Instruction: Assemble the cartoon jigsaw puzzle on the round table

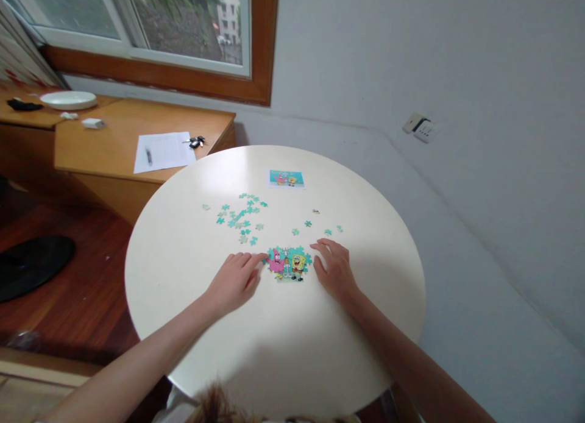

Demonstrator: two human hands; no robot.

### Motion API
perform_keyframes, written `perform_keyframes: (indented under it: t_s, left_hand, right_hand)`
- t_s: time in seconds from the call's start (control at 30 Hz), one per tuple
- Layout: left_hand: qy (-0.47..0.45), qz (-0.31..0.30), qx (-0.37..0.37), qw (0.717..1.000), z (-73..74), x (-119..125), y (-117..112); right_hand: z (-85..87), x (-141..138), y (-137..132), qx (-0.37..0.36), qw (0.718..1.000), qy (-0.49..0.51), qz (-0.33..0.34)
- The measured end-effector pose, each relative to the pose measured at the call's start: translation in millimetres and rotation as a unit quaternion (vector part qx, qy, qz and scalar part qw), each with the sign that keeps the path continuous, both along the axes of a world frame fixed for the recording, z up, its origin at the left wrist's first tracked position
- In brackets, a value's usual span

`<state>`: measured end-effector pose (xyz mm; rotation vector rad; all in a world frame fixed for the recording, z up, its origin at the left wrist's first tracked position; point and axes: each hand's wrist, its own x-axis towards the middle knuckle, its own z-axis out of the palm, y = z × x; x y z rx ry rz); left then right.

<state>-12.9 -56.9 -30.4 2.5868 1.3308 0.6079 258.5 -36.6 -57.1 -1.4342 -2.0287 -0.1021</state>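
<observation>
A partly assembled jigsaw puzzle [287, 266] lies flat on the table, showing a pink starfish, a pale tall figure and a yellow sponge character. My left hand [234, 281] rests at its left side, index finger stretched out to the teal edge there, the other fingers loosely bent. To the right of the puzzle, my right hand [336, 270] is open, fingers spread and apart from the edge. Loose puzzle pieces [236, 218], mostly teal, are scattered beyond my left hand. A few more, including a teal piece [308, 223], lie beyond the right one.
A printed reference picture [286, 178] lies toward the far side of the round white table [183, 252]. Left of it stands a wooden desk [114, 149] with a paper sheet [164, 152], keys [197, 142] and a white plate [68, 100]. The wall [479, 167] is close on the right.
</observation>
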Motion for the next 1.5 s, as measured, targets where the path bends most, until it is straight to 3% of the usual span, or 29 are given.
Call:
perform_keyframes:
  t_s: [0.27, 0.4, 0.53, 0.67, 0.83, 1.0, 1.23, 1.5]
  left_hand:
    - [-0.014, 0.009, -0.015, 1.000, 1.8, -1.1, 2.9]
    - [-0.028, 0.023, -0.092, 0.995, 11.0, -1.5, 10.7]
    - [-0.070, 0.083, -0.144, 0.984, 18.6, -6.4, 32.5]
    - [-0.141, 0.163, -0.103, 0.971, 18.7, -18.1, 67.6]
    - [-0.237, 0.291, -0.052, 0.926, 19.7, -37.5, 110.2]
    - [-0.241, 0.377, -0.007, 0.894, 17.0, -50.9, 132.6]
    - [-0.299, 0.395, 0.009, 0.869, -2.8, -64.0, 134.5]
    - [-0.396, 0.386, 0.012, 0.833, -0.4, -70.6, 131.4]
  right_hand:
    - [1.5, 6.7, 45.1, -0.008, 0.995, 0.046, -0.086]
    - [2.9, 12.8, 68.3, -0.014, 0.990, 0.056, -0.127]
    - [3.6, 15.5, 85.3, -0.017, 0.988, 0.041, -0.151]
    - [1.5, 14.4, 93.3, -0.024, 0.990, -0.009, -0.136]
    - [-3.8, 14.4, 95.4, -0.030, 0.993, -0.038, -0.104]
    - [-7.7, 16.1, 96.4, -0.034, 0.992, -0.028, -0.116]
    - [-12.2, 19.2, 99.1, -0.012, 0.992, -0.013, -0.121]
    - [-13.7, 23.8, 100.4, -0.013, 0.989, 0.011, -0.147]
